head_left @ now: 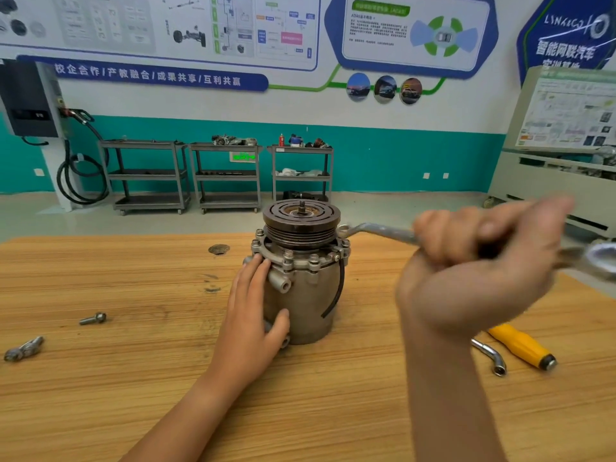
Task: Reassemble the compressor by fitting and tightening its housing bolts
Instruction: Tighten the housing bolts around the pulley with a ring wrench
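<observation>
Yellow screwdriver [520,345] beside bent socket wrench [489,354] — on wooden table [133,378].

We have the compressor [306,295] standing on the table [133,378], a loose bolt [93,318] to its left, a screwdriver [520,345] to its right.

The grey compressor [300,295] stands upright on the table [133,378], pulley [301,225] on top. Bolts [288,259] sit round its flange [266,249], a wrench [383,231] with its ring end at the right side. One loose bolt [93,319] lies well left.
</observation>
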Demonstrator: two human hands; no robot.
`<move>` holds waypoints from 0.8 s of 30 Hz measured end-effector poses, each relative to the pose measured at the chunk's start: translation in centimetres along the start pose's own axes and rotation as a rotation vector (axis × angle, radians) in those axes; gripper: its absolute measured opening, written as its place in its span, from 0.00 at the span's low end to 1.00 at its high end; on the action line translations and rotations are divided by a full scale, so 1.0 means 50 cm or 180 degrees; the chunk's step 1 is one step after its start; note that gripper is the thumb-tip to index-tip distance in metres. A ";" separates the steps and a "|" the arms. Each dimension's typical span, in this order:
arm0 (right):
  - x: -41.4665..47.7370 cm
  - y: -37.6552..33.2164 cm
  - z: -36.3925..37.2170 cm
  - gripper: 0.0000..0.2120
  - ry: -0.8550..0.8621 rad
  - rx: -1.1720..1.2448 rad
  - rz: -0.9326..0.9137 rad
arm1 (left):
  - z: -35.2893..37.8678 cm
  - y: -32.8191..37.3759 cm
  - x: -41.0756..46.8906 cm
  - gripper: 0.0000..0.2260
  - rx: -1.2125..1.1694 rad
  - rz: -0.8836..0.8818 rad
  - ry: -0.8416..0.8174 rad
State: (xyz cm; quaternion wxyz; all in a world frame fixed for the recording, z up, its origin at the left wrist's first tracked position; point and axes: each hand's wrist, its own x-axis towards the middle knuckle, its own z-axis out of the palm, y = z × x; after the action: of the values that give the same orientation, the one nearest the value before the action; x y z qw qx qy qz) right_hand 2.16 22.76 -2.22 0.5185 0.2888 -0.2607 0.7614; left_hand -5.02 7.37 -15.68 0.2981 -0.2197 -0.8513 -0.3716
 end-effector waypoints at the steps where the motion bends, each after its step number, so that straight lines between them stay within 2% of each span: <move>1: 0.029 -0.005 -0.014 0.28 0.0275 0.0060 0.0170 | 0.000 0.000 0.001 0.34 0.0000 -0.0004 0.0001; 5: 0.121 0.034 -0.078 0.21 0.1435 -0.0198 0.1206 | 0.001 -0.002 0.001 0.34 -0.0006 -0.0010 -0.0049; 8: 0.145 0.075 -0.117 0.20 0.1823 -0.0168 0.1655 | 0.000 -0.003 0.002 0.34 0.0034 0.0009 -0.0034; 18: 0.164 0.130 -0.159 0.16 0.2049 -0.0240 0.2212 | 0.001 -0.006 0.001 0.34 0.0032 0.0016 -0.0042; 24: 0.180 0.142 -0.140 0.18 0.1653 -0.0535 0.2312 | 0.000 -0.004 0.000 0.34 0.0035 -0.0019 -0.0060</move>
State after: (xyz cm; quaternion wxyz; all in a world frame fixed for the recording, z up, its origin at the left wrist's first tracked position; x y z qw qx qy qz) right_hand -8.36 31.08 -1.40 0.2877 -0.0651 -0.2674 0.9173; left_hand -5.15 7.26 -15.75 0.2902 -0.2190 -0.8568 -0.3658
